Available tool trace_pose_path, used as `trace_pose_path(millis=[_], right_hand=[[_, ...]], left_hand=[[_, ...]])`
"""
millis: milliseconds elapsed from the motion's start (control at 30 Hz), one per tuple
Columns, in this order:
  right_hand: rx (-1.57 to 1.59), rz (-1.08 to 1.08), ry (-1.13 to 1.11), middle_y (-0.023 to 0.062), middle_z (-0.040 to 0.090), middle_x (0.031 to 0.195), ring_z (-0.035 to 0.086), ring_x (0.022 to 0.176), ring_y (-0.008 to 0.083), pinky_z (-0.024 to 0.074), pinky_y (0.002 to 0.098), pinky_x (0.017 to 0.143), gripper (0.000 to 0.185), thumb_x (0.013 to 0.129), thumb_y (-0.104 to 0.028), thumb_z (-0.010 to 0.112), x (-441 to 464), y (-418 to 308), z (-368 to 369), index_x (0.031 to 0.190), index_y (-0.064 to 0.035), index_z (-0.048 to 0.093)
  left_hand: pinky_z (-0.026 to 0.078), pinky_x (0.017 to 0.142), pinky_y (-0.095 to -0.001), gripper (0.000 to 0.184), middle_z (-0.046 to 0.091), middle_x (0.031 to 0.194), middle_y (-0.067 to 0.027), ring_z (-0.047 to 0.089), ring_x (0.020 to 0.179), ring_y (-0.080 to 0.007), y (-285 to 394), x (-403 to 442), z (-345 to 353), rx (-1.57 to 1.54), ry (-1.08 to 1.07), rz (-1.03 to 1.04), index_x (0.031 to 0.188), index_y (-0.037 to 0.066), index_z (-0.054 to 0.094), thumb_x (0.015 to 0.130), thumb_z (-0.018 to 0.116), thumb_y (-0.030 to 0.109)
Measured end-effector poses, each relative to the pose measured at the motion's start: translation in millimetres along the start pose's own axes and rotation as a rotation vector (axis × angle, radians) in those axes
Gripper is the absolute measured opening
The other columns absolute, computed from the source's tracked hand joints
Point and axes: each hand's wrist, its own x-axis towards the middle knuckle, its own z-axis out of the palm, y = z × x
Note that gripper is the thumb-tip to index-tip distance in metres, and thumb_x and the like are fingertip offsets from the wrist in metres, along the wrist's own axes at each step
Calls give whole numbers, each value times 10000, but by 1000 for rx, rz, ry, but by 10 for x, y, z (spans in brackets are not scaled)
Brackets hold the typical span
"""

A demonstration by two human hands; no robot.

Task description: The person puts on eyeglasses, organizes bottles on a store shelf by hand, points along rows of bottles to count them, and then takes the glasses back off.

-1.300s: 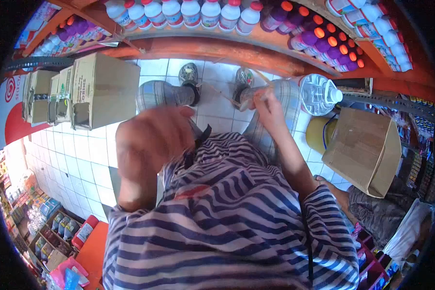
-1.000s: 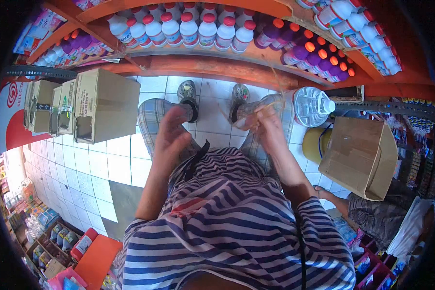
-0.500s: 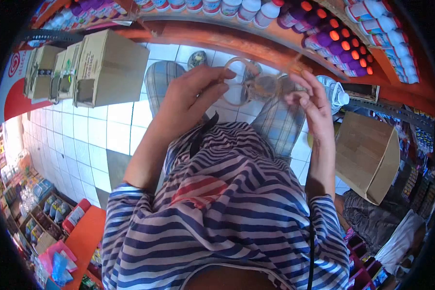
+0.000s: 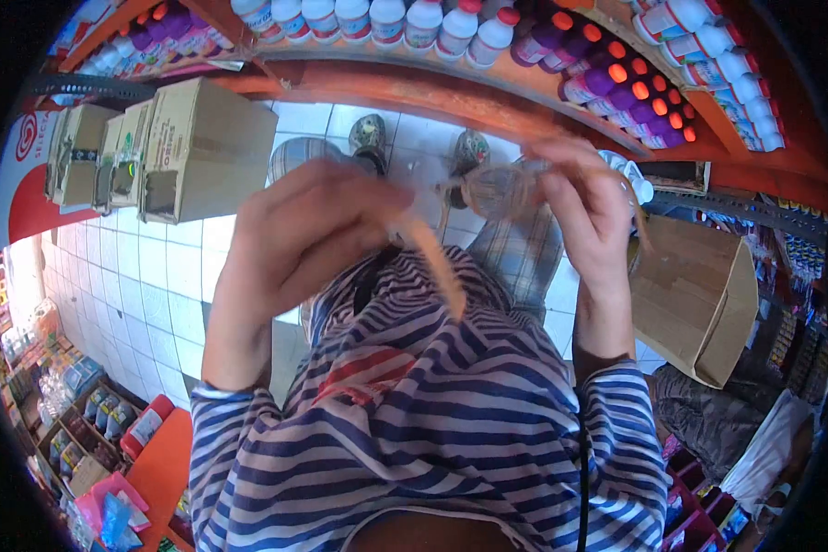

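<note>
Beyond a striped shirt (image 4: 488, 432), a person is handling a clear object (image 4: 499, 191), the half-curled right hand (image 4: 591, 198) apparently pinching it, the half-closed left hand (image 4: 299, 225) hovering by a tan strip (image 4: 442, 270) (grip unclear), any next move seemingly calling for steadiness.

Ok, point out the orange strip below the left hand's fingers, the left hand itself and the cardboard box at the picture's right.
Orange strip (image 4: 435, 260): head view, mid-length, blurred.
Left hand (image 4: 290, 221): head view, middle of the hand.
Cardboard box (image 4: 683, 283): head view, its broad side.

Left hand (image 4: 290, 221) and right hand (image 4: 605, 221) hang apart, partly curled.
</note>
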Motion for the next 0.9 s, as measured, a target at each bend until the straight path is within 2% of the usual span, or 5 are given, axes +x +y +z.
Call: trace_pose_path(millis=[133,267,567,633,900], right_hand=[[176,-306,74,140,645,898,606,740,240,477,313,612,236,831,-200,634,-113,-471,-228,959,-2,618],[185,-763,4,134,601,822,545,591,216,439,333,491,251,830,-345,619,26,-754,-399,884,-104,572],[389,-834,4,-51,509,748,461,553,104,397,303,577,349,793,-383,683,-230,-1227,-572,1116,-294,586],[386,-626,-345,58,535,1003,532,736,201,456,506,614,489,807,-343,613,-233,-1559,-773,1235,-165,458],[357,-1024,181,-28,561,849,486,608,132,422,300,570,206,895,-241,515,-62,-1684,-610,1069,-131,513]], left_hand=[[468,573,-329,190,616,766,-91,595,668,-233,204,-133,-73,-303,355,131,810,54,670,642,721,127],[471,632,-378,202,616,984,-126,597,730,-272,429,-12,-402,-421,164,561,914,150,636,740,719,209],[380,873,-471,537,468,1193,-77,433,1041,-274,820,17,-530,-287,123,892,1235,197,404,825,500,530],[266,995,-566,777,322,1352,-101,267,1251,-303,734,122,-864,-184,-156,1152,1371,214,228,782,464,662],[329,974,-526,765,356,1296,-104,322,1209,-283,1098,37,-952,-326,53,906,1319,147,260,772,506,622]])
